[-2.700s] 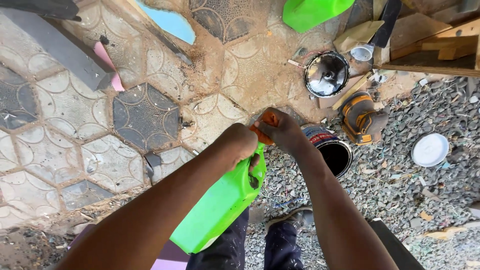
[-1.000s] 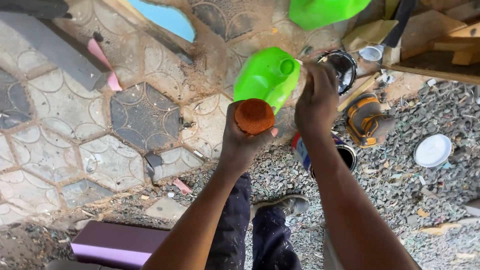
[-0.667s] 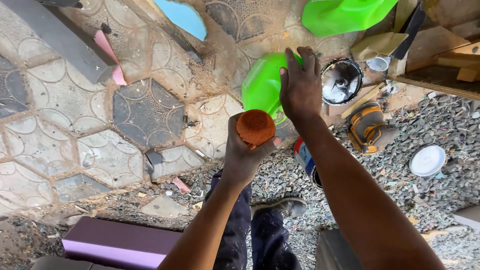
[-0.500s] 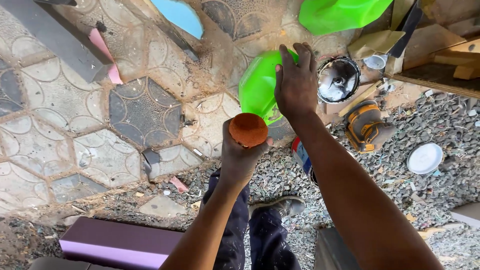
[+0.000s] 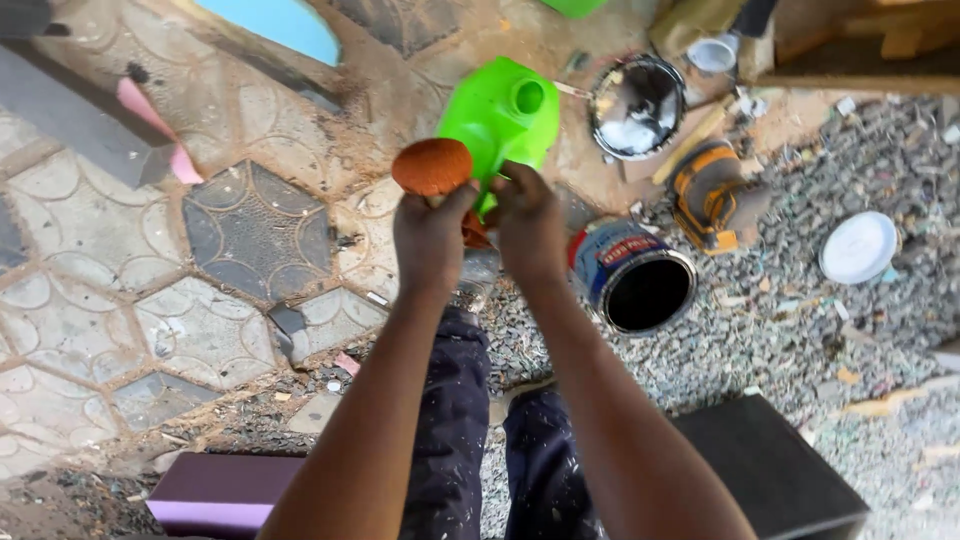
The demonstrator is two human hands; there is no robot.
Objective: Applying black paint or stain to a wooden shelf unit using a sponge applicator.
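A: Start with the biggest thing. The bright green jug (image 5: 497, 115) stands on the patterned paving (image 5: 130, 270) at about twelve o'clock from the hands, its round mouth open to the sky.

B: So grit or dust from the gravel (image 5: 800, 330) could drop straight in. A knock from a knee might tip it, too.

A: At three o'clock, near the jug, sits an open paint can (image 5: 640, 285), its shiny lid (image 5: 636, 105) lying apart at one o'clock.

B: And the hands?

A: The left hand (image 5: 432, 235) pinches the orange cap (image 5: 432, 166) from below with its fingertips, a light hold that could let it roll away. The right hand (image 5: 527, 225) is curled beside it; whether it grips anything, I cannot tell.
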